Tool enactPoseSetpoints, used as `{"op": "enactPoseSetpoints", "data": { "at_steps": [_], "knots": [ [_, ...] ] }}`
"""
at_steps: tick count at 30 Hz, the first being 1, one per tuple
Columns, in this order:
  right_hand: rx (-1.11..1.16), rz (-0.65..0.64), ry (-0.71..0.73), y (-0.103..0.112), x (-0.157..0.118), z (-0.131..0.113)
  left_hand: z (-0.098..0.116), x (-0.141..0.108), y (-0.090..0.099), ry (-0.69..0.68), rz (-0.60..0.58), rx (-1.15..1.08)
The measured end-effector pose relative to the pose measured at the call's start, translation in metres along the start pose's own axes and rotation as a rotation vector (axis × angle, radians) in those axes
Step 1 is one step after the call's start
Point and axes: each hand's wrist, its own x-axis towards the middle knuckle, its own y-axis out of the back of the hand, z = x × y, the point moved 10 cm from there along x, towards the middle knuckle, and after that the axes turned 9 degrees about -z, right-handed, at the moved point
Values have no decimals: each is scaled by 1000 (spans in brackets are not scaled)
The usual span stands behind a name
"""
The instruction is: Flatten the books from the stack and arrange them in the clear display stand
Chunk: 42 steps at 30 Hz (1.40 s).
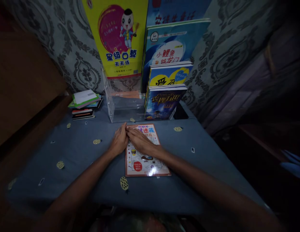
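Observation:
A thin picture book (152, 162) with an orange-brown border lies closed and flat on the table. Along its upper left edge rests my left hand (119, 140), the fingers stretched forward and holding nothing. My right hand (140, 140) lies flat across the upper left of the cover, its fingertips meeting my left hand near the corner. Part of the cover's title and pictures is hidden beneath it. Just beyond both hands stands a clear acrylic book rack (111, 108).
The rack holds a tall yellow workbook (120, 38) on the left and stepped blue books (165, 101) on the right. A stack of small books (84, 100) sits at the back left. Behind the blue books lies a dark flat object (180, 112). A patterned curtain (85, 72) hangs behind.

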Motion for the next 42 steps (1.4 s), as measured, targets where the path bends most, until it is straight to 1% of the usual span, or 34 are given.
{"op": "enactPoseSetpoints", "data": {
  "at_steps": [2,4,8,11,16,23,29,32,34,38,42],
  "knots": [
    [18,-11,21,-2,13,-1,-4,1,0,0,7,-15],
    [19,-14,36,-2,19,-1,-7,2,1,6,8,-14],
    [24,2,38,0,17,3,-9,3,2,13,0,27],
    [5,22,-15,0,11,13,-4,3,3,11,-13,69],
    [-1,40,-84,3,-6,30,3,2,3,36,-51,138],
    [-12,48,-192,13,-41,56,8,3,3,37,-85,211],
    [10,130,-309,24,-71,90,9,3,0,55,-154,318],
    [104,158,-302,27,-77,102,13,5,-6,42,-233,423],
    [200,184,-301,29,-79,111,20,9,-15,-1,-303,456],
    [419,263,-308,38,-81,128,42,27,-36,-152,-419,368],
    [527,336,-290,45,-83,136,67,51,-61,-319,-502,268]
  ]
}}
